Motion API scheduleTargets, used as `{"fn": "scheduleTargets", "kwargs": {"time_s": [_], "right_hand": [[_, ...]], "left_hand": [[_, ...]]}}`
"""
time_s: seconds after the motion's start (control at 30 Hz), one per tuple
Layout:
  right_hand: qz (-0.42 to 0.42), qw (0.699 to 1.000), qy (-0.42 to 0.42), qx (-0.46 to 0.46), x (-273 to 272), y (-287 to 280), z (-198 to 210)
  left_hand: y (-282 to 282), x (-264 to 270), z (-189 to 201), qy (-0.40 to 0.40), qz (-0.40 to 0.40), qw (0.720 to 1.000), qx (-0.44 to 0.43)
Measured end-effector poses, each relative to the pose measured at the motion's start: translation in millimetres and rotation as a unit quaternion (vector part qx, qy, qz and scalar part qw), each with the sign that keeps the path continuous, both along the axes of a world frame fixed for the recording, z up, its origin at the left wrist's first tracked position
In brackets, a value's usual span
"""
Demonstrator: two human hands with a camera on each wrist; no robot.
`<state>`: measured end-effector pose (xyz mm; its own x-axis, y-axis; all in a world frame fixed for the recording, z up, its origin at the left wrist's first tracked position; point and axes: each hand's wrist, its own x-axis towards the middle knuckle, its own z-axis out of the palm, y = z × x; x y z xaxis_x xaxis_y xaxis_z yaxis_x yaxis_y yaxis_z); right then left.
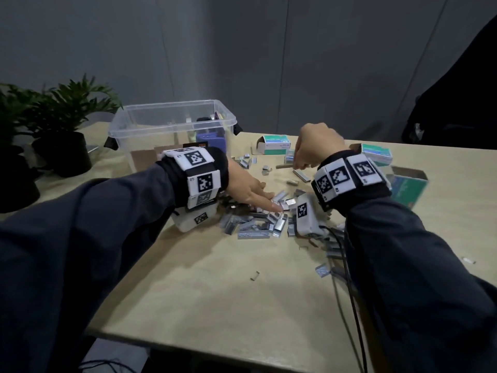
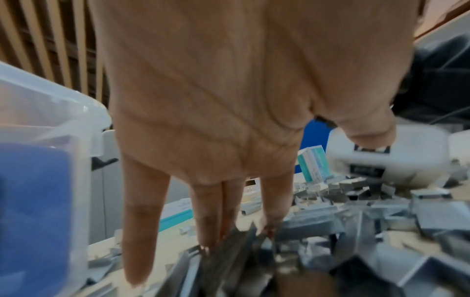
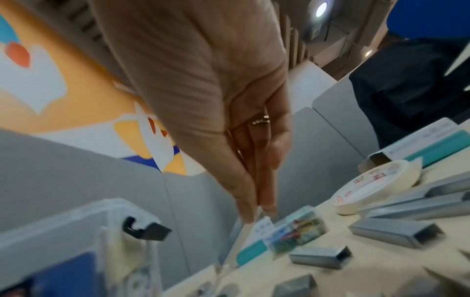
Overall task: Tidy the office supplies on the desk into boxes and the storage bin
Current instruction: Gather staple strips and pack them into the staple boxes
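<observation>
A pale wooden desk (image 1: 204, 286) fills the lower frame before grey partition walls (image 1: 269, 49). Staples (image 1: 258, 222) lie heaped at centre, the left hand (image 1: 244, 189) flat on them with straight fingers. The right hand (image 1: 314, 146), centre right, has fingertips drawn narrowly together; whether they hold anything is unclear. A clear bin (image 1: 172, 130) stands upper left, plants (image 1: 61, 109) beside it.

My left hand (image 1: 248, 191) lies low, fingers (image 2: 142, 221) straight and spread. My right hand (image 1: 314, 146) hangs raised, fingertips (image 3: 257, 203) pinched together, pointing down.
</observation>
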<state>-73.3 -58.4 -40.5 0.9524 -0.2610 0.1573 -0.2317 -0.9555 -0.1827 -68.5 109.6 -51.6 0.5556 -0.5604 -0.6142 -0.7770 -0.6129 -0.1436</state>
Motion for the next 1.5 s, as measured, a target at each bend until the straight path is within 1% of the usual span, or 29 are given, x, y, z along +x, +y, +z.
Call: {"fn": "scheduleTargets", "kwargs": {"time_s": [0.03, 0.1, 0.17, 0.23, 0.33, 0.47, 0.63, 0.8, 0.9, 0.97, 1.03, 1.07, 1.13, 1.2, 1.27, 1.33, 1.37, 1.4, 1.5], "right_hand": [[-0.005, 1.000, 0.007, -0.005, 2.2, 0.8, -0.1], [-0.012, 1.000, 0.019, -0.005, 5.5, 0.7, 0.4], [-0.015, 0.999, 0.033, 0.005, 7.2, 1.2, 1.7], [-0.011, 0.999, 0.043, 0.003, 8.4, 4.1, 2.1], [0.001, 0.998, 0.053, -0.027, 10.1, 12.2, 0.6], [0.007, 0.997, 0.053, -0.049, 14.3, 22.4, -1.1], [-0.008, 0.997, 0.057, -0.043, 18.8, 17.0, -8.0], [-0.008, 0.995, 0.090, -0.050, 25.0, 13.3, -6.8], [-0.008, 0.992, 0.097, -0.076, 27.0, 14.0, -3.3], [-0.011, 0.990, 0.108, -0.086, 25.3, 13.9, -0.2], [0.001, 0.986, 0.138, -0.091, 21.7, 14.4, 1.1], [0.008, 0.983, 0.153, -0.098, 19.5, 15.6, 0.8], [0.013, 0.981, 0.158, -0.112, 19.2, 16.4, -1.9], [0.022, 0.980, 0.154, -0.126, 12.9, 19.2, -0.7], [0.042, 0.978, 0.156, -0.133, 6.3, 23.6, 1.5], [0.065, 0.975, 0.155, -0.146, 2.7, 28.0, 1.1], [0.073, 0.973, 0.161, -0.150, 3.6, 30.7, -0.1], [0.083, 0.971, 0.161, -0.153, 4.6, 33.9, -0.8], [0.116, 0.964, 0.167, -0.170, 7.4, 47.1, -4.1]], "left_hand": [[2.9, 2.5, 0.7, 0.004, 0.013, 1.000, -0.018], [8.9, 5.5, 4.3, 0.022, 0.009, 0.999, -0.034], [11.0, 4.5, 11.2, 0.036, 0.024, 0.997, -0.059], [7.6, 10.2, 15.1, 0.008, 0.053, 0.996, -0.078], [-1.6, 20.6, 16.0, -0.051, 0.081, 0.992, -0.087], [-10.5, 33.4, 16.1, -0.107, 0.104, 0.985, -0.085], [-15.8, 35.1, 13.8, -0.115, 0.125, 0.981, -0.091], [-19.9, 41.6, 9.6, -0.137, 0.100, 0.981, -0.095], [-25.6, 39.9, 11.9, -0.157, 0.082, 0.977, -0.118], [-30.8, 34.6, 13.4, -0.168, 0.060, 0.977, -0.117], [-37.0, 38.9, 8.5, -0.152, 0.063, 0.981, -0.105], [-37.7, 42.0, 5.9, -0.135, 0.076, 0.982, -0.103], [-35.0, 46.1, 1.8, -0.077, 0.118, 0.984, -0.107], [-29.2, 42.4, 1.8, -0.071, 0.081, 0.990, -0.096], [-26.1, 34.7, 4.9, -0.059, 0.093, 0.989, -0.101], [-24.7, 28.4, 6.2, -0.071, 0.102, 0.987, -0.103], [-21.4, 23.1, 9.5, -0.083, 0.081, 0.987, -0.115], [-17.8, 22.4, 11.5, -0.078, 0.076, 0.986, -0.126], [2.2, 24.7, 17.8, -0.027, 0.096, 0.982, -0.161]]}}
